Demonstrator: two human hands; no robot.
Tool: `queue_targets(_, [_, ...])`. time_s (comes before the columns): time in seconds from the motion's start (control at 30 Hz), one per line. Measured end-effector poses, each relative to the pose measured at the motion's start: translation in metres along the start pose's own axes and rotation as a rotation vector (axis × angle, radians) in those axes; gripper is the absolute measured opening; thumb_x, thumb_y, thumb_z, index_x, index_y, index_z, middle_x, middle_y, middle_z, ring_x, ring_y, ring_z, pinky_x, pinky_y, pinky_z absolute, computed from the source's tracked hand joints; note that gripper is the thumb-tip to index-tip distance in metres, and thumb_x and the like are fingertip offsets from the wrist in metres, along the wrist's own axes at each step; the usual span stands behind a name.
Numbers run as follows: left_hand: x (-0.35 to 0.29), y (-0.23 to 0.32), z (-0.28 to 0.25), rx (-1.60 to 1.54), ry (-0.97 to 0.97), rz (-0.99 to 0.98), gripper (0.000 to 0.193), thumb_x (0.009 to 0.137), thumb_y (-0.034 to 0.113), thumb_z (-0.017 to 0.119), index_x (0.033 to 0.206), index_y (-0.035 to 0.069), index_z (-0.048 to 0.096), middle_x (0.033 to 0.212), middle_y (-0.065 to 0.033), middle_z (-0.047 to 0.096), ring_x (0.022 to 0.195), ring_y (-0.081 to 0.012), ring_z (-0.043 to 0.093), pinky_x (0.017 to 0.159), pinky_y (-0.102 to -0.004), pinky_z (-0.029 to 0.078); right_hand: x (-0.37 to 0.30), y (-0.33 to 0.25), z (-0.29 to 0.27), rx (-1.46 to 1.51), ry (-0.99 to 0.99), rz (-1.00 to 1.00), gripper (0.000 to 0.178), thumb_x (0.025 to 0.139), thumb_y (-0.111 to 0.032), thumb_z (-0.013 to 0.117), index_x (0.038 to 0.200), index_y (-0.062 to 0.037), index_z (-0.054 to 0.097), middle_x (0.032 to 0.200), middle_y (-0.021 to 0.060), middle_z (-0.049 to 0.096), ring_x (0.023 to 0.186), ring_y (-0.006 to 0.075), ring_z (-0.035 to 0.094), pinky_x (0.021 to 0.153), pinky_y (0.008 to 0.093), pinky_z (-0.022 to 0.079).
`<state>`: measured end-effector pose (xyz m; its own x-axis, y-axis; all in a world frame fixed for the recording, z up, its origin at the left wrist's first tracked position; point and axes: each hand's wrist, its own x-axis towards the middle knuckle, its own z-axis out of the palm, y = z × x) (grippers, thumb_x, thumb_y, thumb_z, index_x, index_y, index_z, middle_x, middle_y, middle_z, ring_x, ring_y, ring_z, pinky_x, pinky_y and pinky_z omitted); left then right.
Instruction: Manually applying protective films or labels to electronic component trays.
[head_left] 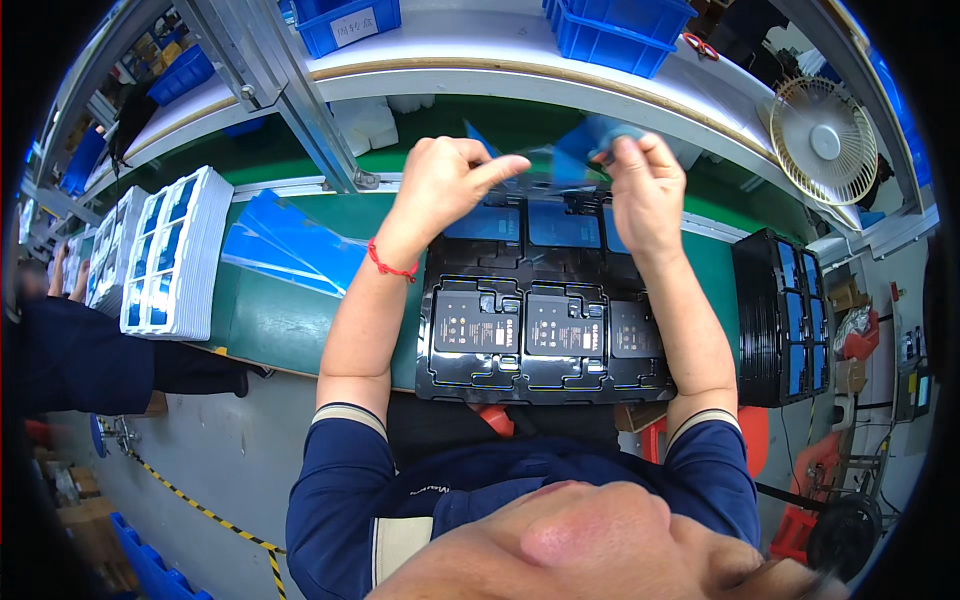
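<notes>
My left hand [448,182], with a red cord at its wrist, is raised over the far edge of a black plastic tray [470,268]. Its fingers are curled and its thumb points right; a blue corner of film [476,137] sticks out behind them. Across from it, my right hand [646,190] pinches a blue film piece [575,155], smeared by motion. Clear film shows faintly between the hands; whether it is one sheet cannot be told. In the tray's near row lie flat black battery packs [478,322]; the far-row packs [563,226] have blue faces.
Blue film sheets [290,245] lie fanned on the green bench [265,315]. White trays [165,260] are stacked at left, black trays [765,320] at right. Blue bins [615,35] and a fan [825,140] stand on the shelf beyond. Another person's dark sleeve [75,350] shows far left.
</notes>
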<state>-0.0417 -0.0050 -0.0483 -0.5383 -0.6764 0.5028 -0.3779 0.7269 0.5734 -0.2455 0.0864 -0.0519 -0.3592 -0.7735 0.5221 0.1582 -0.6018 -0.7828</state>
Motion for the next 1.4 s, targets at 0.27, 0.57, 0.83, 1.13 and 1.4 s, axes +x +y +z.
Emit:
queue_targets(0.27, [0.010, -0.011, -0.012, -0.126, 0.016, -0.075, 0.040, 0.082, 0.039, 0.066, 0.082, -0.001, 0.070, 0.067, -0.0147, 0.064, 0.062, -0.0207, 0.063, 0.059, -0.0314, 0.048, 0.006, -0.012, -0.007, -0.149, -0.030, 0.066, 0.036, 0.082, 0.002, 0.062, 0.115, -0.0053, 0.047, 0.096, 0.0046, 0.060, 0.086, 0.0122, 0.060, 0.079, 0.0255, 0.050])
queue_targets(0.57, [-0.001, -0.005, 0.016, -0.523, -0.159, 0.010, 0.021, 0.077, 0.016, 0.073, 0.088, -0.002, 0.070, 0.069, -0.0071, 0.066, 0.060, -0.0060, 0.054, 0.053, -0.0232, 0.043, -0.009, -0.011, 0.014, -0.627, -0.289, 0.045, 0.062, 0.076, 0.002, 0.067, 0.132, -0.0114, 0.046, 0.086, 0.0042, 0.060, 0.078, 0.0085, 0.058, 0.072, 0.0213, 0.047])
queue_targets(0.83, [0.001, -0.011, 0.010, -0.473, -0.192, -0.080, 0.022, 0.079, 0.017, 0.072, 0.089, -0.002, 0.070, 0.070, -0.0020, 0.065, 0.064, -0.0042, 0.053, 0.056, -0.0209, 0.044, -0.004, -0.026, -0.009, -0.489, -0.113, 0.329, 0.014, 0.080, -0.010, 0.071, 0.082, -0.0019, 0.059, 0.065, 0.0011, 0.060, 0.051, 0.0057, 0.054, 0.044, 0.0195, 0.043])
queue_targets(1.13, [0.001, -0.032, -0.041, -0.584, 0.344, -0.095, 0.024, 0.082, 0.009, 0.069, 0.105, 0.002, 0.068, 0.092, -0.0040, 0.067, 0.078, -0.0073, 0.059, 0.071, -0.0192, 0.046, -0.086, -0.104, -0.086, -0.593, 0.089, 0.535, 0.016, 0.079, -0.010, 0.071, 0.074, -0.0046, 0.057, 0.058, -0.0006, 0.054, 0.043, 0.0029, 0.044, 0.037, 0.0174, 0.032])
queue_targets(1.4, [-0.001, -0.038, -0.043, -0.519, 0.407, -0.140, 0.024, 0.081, 0.008, 0.069, 0.105, 0.007, 0.070, 0.090, -0.0054, 0.068, 0.080, -0.0090, 0.062, 0.072, -0.0194, 0.047, -0.141, -0.102, -0.103, -0.493, 0.097, 0.775, 0.017, 0.078, -0.007, 0.071, 0.071, -0.0035, 0.056, 0.056, 0.0016, 0.056, 0.037, 0.0022, 0.040, 0.033, 0.0177, 0.026])
